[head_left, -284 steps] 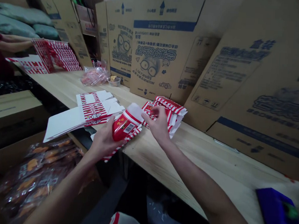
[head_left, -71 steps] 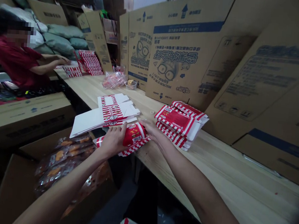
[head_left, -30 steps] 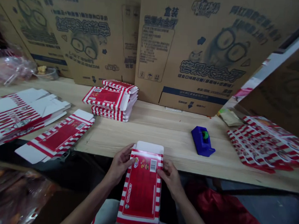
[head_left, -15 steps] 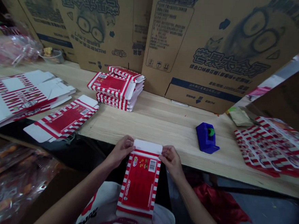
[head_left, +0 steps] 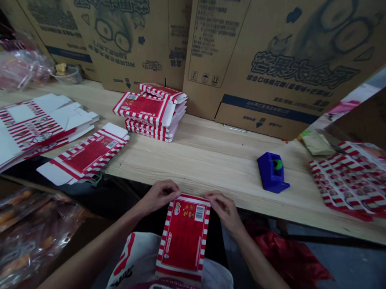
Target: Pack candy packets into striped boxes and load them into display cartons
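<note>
From the head camera, looking down at my lap: my left hand (head_left: 158, 197) and my right hand (head_left: 223, 207) each grip an upper corner of one red-and-white striped carton (head_left: 183, 238). The fingers curl over its top edge, and both hands are closed on it. The carton stands lengthwise between them. Its top end is just at the near edge of the wooden surface (head_left: 205, 163) and its lower end rests against my shirt. I think holding it by both corners keeps it square and stops it twisting, and my lap takes the weight.

The carton is a slim, tall box with a plain red panel facing me. That panel has red and white stripes down both long sides and along the bottom, small pictures and a barcode near the top, and a line of print down the left side. No flap shows above my fingers.

On the surface, a stack of filled cartons (head_left: 151, 110) sits to the back left against the big brown shipping boxes (head_left: 285, 58). One loose carton (head_left: 83, 156) lies nearer the edge, beside the unfolded blanks (head_left: 25, 126). A blue tape dispenser (head_left: 272, 172) stands to my right within easy reach, and more flat striped blanks (head_left: 355, 180) are spread past it. Clear snack packets (head_left: 14, 237) lie low on my left.
</note>
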`<state>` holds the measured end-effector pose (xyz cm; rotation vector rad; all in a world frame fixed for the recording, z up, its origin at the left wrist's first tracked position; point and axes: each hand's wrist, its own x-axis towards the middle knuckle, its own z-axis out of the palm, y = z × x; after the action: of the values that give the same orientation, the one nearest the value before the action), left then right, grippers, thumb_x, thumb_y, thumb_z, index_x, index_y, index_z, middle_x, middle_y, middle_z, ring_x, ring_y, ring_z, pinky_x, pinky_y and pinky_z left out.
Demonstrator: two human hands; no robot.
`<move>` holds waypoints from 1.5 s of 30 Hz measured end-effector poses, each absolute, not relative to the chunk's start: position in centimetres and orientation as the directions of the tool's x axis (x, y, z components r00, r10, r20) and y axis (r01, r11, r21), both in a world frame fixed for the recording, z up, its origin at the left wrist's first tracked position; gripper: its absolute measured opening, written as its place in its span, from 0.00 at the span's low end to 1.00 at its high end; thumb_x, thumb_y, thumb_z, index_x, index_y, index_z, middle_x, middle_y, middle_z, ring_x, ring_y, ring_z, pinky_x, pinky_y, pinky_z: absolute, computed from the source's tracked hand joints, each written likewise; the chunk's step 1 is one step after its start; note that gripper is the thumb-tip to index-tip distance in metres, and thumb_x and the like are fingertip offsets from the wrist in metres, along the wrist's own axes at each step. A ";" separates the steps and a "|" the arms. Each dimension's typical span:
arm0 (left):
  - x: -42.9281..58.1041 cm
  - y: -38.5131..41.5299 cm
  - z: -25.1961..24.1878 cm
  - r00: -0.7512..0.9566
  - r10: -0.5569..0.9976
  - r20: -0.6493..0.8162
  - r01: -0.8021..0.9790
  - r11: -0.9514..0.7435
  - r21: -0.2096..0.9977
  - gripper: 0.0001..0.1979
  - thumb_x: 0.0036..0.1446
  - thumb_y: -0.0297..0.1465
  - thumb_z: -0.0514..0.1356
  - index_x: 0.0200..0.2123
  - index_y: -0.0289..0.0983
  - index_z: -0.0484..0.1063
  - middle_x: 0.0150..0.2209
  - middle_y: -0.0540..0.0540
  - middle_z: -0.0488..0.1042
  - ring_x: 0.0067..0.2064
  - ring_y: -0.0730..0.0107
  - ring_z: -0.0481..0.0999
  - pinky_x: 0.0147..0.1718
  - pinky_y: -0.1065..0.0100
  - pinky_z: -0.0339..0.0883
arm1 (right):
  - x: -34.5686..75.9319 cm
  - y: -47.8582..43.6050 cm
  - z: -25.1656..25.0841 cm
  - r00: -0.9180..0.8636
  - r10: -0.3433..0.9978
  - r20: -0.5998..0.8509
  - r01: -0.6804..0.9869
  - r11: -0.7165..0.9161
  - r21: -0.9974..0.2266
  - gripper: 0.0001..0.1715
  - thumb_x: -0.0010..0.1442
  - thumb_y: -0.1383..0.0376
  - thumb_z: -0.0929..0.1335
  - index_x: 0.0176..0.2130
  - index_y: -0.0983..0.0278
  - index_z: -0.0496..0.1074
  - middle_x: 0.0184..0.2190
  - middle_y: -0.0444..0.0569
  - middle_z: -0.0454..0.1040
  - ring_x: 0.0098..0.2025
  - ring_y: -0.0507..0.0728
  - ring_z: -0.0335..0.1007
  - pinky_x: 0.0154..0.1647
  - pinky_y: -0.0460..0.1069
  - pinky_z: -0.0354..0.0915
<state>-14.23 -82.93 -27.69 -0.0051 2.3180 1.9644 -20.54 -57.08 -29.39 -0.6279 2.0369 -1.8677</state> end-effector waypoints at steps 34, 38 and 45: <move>-14.1 -78.2 -27.9 -0.889 -0.003 -0.457 -0.427 -0.350 0.834 0.24 0.41 0.39 0.73 0.41 0.40 0.72 0.35 0.49 0.81 0.30 0.60 0.81 0.29 0.64 0.76 | -33.4 -40.0 -25.9 -0.908 0.416 0.054 0.063 0.264 -0.963 0.17 0.39 0.55 0.73 0.21 0.66 0.73 0.17 0.45 0.68 0.23 0.52 0.60 0.24 0.47 0.56; -14.9 -77.3 -27.4 -0.893 -0.074 -0.444 -0.390 -0.364 0.846 0.26 0.38 0.41 0.74 0.40 0.39 0.71 0.31 0.49 0.81 0.28 0.60 0.80 0.28 0.63 0.76 | -34.2 -40.7 -27.0 -0.909 0.417 0.004 0.078 0.180 -0.981 0.18 0.34 0.54 0.74 0.19 0.66 0.72 0.14 0.43 0.66 0.19 0.51 0.57 0.20 0.47 0.51; -18.7 -78.5 -24.9 -0.930 -0.141 -0.339 -0.292 -0.277 0.916 0.27 0.35 0.42 0.74 0.38 0.36 0.73 0.28 0.48 0.80 0.26 0.62 0.79 0.27 0.64 0.74 | -32.4 -40.9 -28.8 -0.848 0.510 0.147 -0.115 0.093 -0.989 0.21 0.37 0.51 0.74 0.22 0.65 0.71 0.29 0.47 0.71 0.28 0.52 0.65 0.28 0.49 0.63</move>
<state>-18.67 -78.51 -24.95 -0.5499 1.8268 2.3727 -32.44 -40.89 -28.79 0.5250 2.6102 -2.4538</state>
